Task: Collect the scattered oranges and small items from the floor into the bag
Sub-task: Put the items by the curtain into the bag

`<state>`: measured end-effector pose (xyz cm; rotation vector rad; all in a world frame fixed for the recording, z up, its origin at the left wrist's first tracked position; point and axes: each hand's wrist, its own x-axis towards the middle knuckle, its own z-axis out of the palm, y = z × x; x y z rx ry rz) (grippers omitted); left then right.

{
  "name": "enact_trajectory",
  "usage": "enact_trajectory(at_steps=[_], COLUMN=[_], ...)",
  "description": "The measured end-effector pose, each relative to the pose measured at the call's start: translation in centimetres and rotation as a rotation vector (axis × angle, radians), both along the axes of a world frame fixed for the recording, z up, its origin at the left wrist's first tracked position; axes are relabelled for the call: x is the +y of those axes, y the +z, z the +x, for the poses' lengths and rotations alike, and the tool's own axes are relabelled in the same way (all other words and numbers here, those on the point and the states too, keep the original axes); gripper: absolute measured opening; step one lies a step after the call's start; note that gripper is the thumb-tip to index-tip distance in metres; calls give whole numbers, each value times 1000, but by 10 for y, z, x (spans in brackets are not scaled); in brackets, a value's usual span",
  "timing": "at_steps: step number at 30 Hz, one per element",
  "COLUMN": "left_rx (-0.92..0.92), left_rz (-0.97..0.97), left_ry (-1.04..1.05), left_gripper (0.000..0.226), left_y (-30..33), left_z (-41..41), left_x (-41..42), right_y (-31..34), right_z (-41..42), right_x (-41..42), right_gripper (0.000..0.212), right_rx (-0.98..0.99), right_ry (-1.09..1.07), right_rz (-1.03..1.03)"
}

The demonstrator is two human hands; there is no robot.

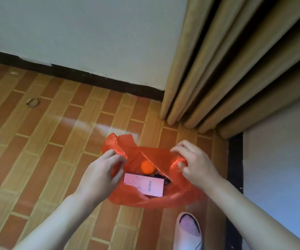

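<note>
A red plastic bag (171,199) sits open on the tiled floor between my hands. Inside it lie an orange (147,167), a pale box with blue lettering (143,184) and some dark items (161,178) that I cannot make out. My left hand (100,174) pinches the bag's left edge near its handle. My right hand (194,165) pinches the right edge, holding the mouth spread.
A small metal ring (32,102) lies on the brick-pattern floor at far left. Tan curtains (235,69) hang at the right, over a white wall with a black baseboard (91,76). A white slipper (189,231) is at the bottom, just below the bag.
</note>
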<state>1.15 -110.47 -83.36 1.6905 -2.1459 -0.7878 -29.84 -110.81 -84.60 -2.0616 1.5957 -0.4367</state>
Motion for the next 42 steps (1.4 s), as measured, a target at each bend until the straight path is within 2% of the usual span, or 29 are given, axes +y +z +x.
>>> enact_trajectory(at_steps=[3,9,13,15,18,21,25,28,30,32,34,36,39,42], left_rx=[-20,-90,-124,-120,-162,-216,-308,-354,-346,-328,-328,-364,-428,-508], left_rz=[-17,-30,-45,-36,-47,-89,-188,-274,-331,-352,-328,-282,-255,-224], left_ry=[-34,-98,-108,-73,-112,-215,-274,-275,-284,-278,-255,-247,-284,-272], left_gripper=[22,13,13,16,18,27,42,40,36,34,35,40,44,50], left_y=[-29,-74,-83,-82,-81,-86,-87,-81,-76,-75,-79,-87,-98,-105], left_z=[17,57,64,61,48,32,21,14,4,-12,-29,-42,-40,-27], left_x=[11,47,37,33,38,42,38,37,37,35,32,31,34,33], right_y=[-34,-81,-87,-92,-108,-122,-127,-113,-94,-73,-53,-54,-100,-144], right_z=[8,24,33,29,6,-17,-46,-69,-72,-63,-40,-5,37,36], right_x=[-2,19,42,48,48,49,54,49,46,47,46,47,54,55], right_gripper=[40,50,58,59,55,46,64,78,84,79,68,57,52,76], right_rx=[11,10,-176,-192,-70,54,191,394,392,281,151,83,216,399], right_ry=[94,142,51,-10,-122,-345,-572,-588,-529,-380,-151,122,459,543], right_rz=[-29,50,99,114,134,171,329,468,445,207,-36,-96,-115,-50])
